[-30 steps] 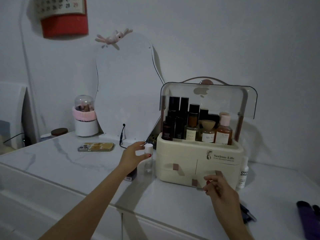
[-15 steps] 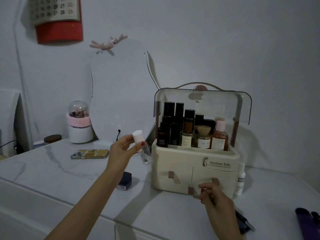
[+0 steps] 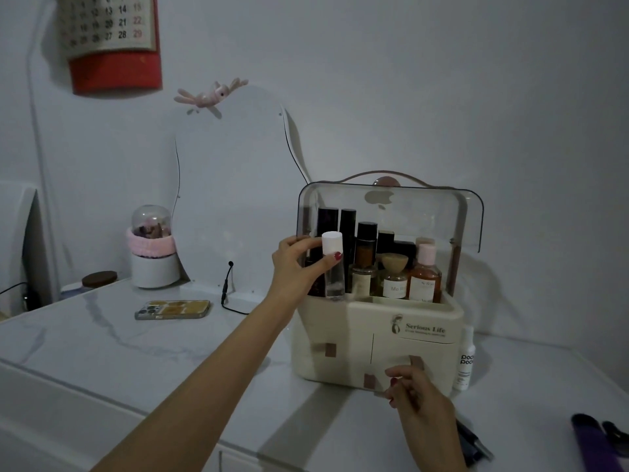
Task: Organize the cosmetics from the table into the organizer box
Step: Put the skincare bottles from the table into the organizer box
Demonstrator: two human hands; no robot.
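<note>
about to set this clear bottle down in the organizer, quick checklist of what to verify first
1. Left hand grips the clear bottle: ok.
2. Bottle upright, white cap on: ok.
3. Clear lid raised, top of the organizer box open: ok.
4. Free slot at the front left, beside the dark bottles: cannot tell, the hand and bottle hide it.
5. Right hand at the box's lower front to steady it: ok, though contact is unclear.

Both forearms are bare, with no sleeves showing. The left hand [image 3: 294, 264] and the right hand [image 3: 420, 400] have short nails painted dark red. No rings, watch or bracelet show.
</note>
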